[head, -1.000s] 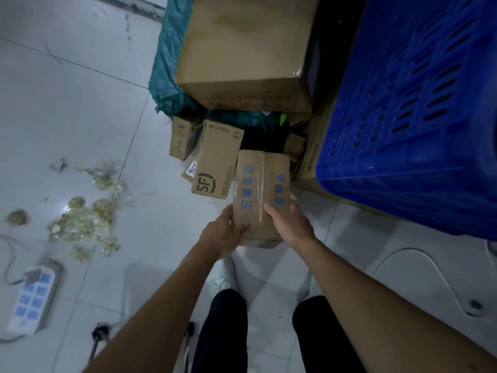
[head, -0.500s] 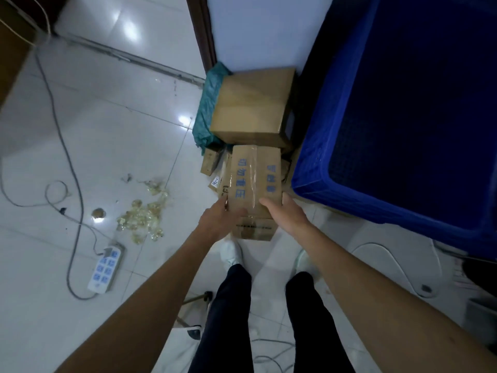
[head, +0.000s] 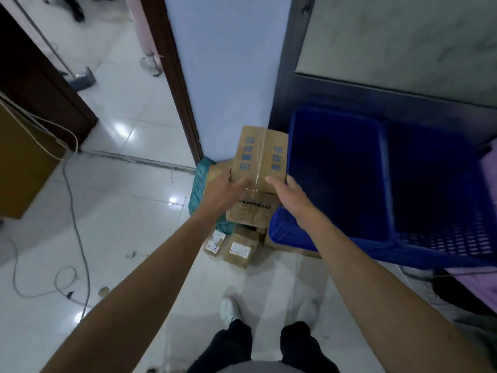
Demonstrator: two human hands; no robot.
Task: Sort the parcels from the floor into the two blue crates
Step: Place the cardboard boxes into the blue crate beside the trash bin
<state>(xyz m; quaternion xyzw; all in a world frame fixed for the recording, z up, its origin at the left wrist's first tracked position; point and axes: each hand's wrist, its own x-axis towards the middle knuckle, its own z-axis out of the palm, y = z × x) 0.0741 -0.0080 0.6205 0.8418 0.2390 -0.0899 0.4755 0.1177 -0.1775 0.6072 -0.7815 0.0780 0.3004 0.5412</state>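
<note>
Both grips hold one taped box (head: 259, 154) by its near end. The left grip (head: 225, 190) clasps the left edge and the right grip (head: 288, 195) the right edge. Each thumb lies on the top face, and the fingers underneath are hidden. The box carries blue print on either side of its tape seam. It is up off the floor (head: 121, 211), over the pile and just left of the left crate (head: 285, 230). The right crate (head: 443, 239) sits against the left one, rim to rim. Below the box, two small labelled parcels (head: 240, 250) lie on the floor beside a teal bag (head: 198, 184). A cable (head: 72, 211) trails across the tiles at left.
</note>
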